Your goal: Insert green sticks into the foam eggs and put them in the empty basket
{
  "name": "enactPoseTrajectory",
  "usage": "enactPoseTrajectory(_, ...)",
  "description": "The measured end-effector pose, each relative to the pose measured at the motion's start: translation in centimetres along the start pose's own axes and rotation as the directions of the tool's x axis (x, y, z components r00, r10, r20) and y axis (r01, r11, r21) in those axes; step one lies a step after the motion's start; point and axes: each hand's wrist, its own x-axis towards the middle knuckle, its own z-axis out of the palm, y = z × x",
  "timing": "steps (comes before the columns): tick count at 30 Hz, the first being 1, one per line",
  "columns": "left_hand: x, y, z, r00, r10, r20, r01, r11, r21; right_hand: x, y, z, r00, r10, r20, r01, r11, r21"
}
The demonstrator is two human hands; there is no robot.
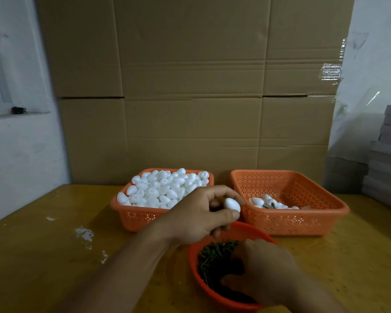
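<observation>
My left hand holds a white foam egg between thumb and fingers, above the far rim of a round orange bowl. The bowl is filled with green sticks. My right hand reaches down into the bowl with its fingers curled among the sticks; whether it holds one is hidden. An orange basket at the back left is heaped with foam eggs. At the back right, a second orange basket holds a few eggs with sticks.
Everything stands on a yellow-brown wooden table with white scuff marks on its left half. A large cardboard wall rises right behind the baskets. Stacked grey boxes stand at the far right.
</observation>
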Motion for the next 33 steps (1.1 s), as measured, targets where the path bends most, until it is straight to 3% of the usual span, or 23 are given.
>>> enactPoseTrajectory(11,0.0,0.5,0.7,0.993,-0.054,-0.101,0.044,0.994,-0.104,0.1,0.4,0.6,0.996,0.028,-0.080,-0.021,0.996,0.084)
enactPoseTrajectory(15,0.1,0.5,1.0,0.985,-0.129,-0.117,0.105,0.975,-0.194,-0.1,0.7,0.6,0.987,-0.010,-0.161,0.032,0.990,0.134)
enactPoseTrajectory(19,0.2,0.6,0.9,0.971,-0.201,-0.127,0.155,0.940,-0.304,-0.2,1.0,0.3,0.943,-0.023,-0.332,0.112,0.961,0.253)
enactPoseTrajectory(22,0.3,0.6,0.7,0.967,-0.228,-0.113,0.166,0.902,-0.399,-0.4,1.1,0.0,0.881,-0.019,-0.474,0.217,0.904,0.368)
enactPoseTrajectory(29,0.4,0.7,0.4,0.964,-0.262,-0.044,0.197,0.816,-0.544,-0.8,1.0,-0.4,0.788,-0.018,-0.615,0.394,0.783,0.481)
enactPoseTrajectory(33,0.2,0.8,0.3,0.963,-0.269,-0.004,0.216,0.780,-0.587,-1.2,0.7,-0.9,0.756,0.126,-0.643,0.464,0.590,0.661)
